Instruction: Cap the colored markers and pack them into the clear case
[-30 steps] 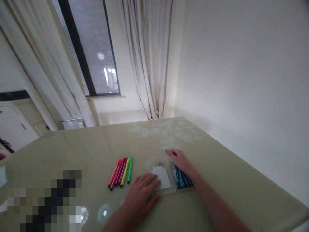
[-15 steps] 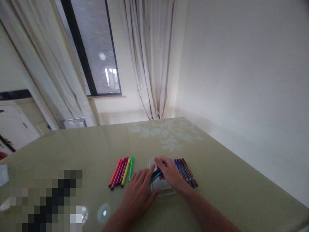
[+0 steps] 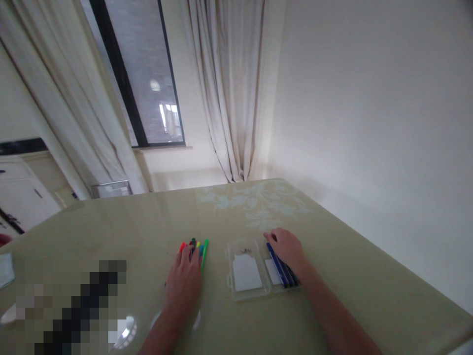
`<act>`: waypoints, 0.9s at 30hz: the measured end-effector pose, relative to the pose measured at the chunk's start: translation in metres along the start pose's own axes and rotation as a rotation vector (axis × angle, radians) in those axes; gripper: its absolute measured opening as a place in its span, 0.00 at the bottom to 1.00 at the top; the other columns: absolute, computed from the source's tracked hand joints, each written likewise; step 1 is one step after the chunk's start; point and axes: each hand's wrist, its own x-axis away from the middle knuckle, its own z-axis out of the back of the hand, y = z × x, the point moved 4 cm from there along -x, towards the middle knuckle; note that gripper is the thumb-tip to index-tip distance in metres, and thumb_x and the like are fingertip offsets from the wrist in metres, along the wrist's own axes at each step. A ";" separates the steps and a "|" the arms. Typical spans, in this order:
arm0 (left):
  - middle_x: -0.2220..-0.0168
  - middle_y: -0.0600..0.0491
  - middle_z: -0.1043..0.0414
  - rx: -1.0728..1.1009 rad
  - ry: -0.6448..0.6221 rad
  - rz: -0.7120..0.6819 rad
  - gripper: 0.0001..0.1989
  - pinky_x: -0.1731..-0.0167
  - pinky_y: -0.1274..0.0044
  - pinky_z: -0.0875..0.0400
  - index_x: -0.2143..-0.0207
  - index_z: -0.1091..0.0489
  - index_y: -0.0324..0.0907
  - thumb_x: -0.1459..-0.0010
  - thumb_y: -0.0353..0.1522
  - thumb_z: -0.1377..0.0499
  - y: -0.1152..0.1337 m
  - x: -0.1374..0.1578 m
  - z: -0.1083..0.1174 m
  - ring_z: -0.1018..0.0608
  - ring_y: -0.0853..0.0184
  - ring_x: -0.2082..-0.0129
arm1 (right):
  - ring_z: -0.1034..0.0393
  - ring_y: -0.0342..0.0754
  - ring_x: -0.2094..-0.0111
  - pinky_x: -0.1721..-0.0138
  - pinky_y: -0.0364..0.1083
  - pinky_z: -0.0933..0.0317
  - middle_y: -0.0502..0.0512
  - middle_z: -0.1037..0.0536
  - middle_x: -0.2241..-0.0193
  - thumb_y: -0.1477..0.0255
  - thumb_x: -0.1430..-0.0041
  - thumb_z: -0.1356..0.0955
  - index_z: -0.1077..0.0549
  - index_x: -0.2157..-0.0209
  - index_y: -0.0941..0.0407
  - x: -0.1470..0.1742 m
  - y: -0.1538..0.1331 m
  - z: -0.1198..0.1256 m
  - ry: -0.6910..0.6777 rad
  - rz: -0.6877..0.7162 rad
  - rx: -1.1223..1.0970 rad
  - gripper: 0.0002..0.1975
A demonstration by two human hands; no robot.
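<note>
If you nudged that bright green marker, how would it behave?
The green marker would probably roll, as it looks slim and round, though the left hand beside it might block one side. It seems stiff, its visible length straight. The glossy, light-reflecting table may let it slide.

Window (image 3: 148, 74), upper left: dark frame, grey pane, bright reflections. Left curtain (image 3: 55, 98), upper left: pale, slanting in folds. Second curtain (image 3: 236, 88), upper centre: pale, pleated. Wall (image 3: 369, 123), right: plain off-white, softly shaded. Cabinet (image 3: 22, 192), left edge: white, dark handles. Table (image 3: 129, 231), lower frame: glossy olive-beige top, pale floral pattern (image 3: 262, 202) near far corner, light reflected lower left.
</note>
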 end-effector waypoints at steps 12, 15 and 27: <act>0.36 0.51 0.31 0.454 -0.289 -0.556 0.26 0.41 0.60 0.32 0.36 0.35 0.56 0.35 0.49 0.42 0.075 0.028 0.022 0.28 0.55 0.40 | 0.34 0.47 0.71 0.69 0.46 0.51 0.55 0.25 0.73 0.61 0.32 0.35 0.31 0.76 0.55 -0.004 -0.007 -0.019 0.110 0.117 -0.043 0.19; 0.36 0.52 0.32 0.458 -0.322 -0.514 0.25 0.41 0.59 0.32 0.37 0.34 0.56 0.34 0.48 0.42 0.073 0.028 0.019 0.28 0.55 0.39 | 0.38 0.46 0.74 0.70 0.45 0.51 0.51 0.29 0.78 0.59 0.35 0.35 0.35 0.78 0.54 -0.008 -0.005 -0.016 0.128 0.112 -0.217 0.20; 0.33 0.54 0.35 0.440 -0.349 -0.479 0.25 0.37 0.58 0.35 0.34 0.38 0.56 0.32 0.43 0.43 0.071 0.026 0.012 0.32 0.56 0.35 | 0.41 0.44 0.82 0.74 0.44 0.46 0.47 0.36 0.87 0.51 0.35 0.38 0.37 0.84 0.54 -0.008 -0.004 0.002 -0.074 0.140 -0.676 0.29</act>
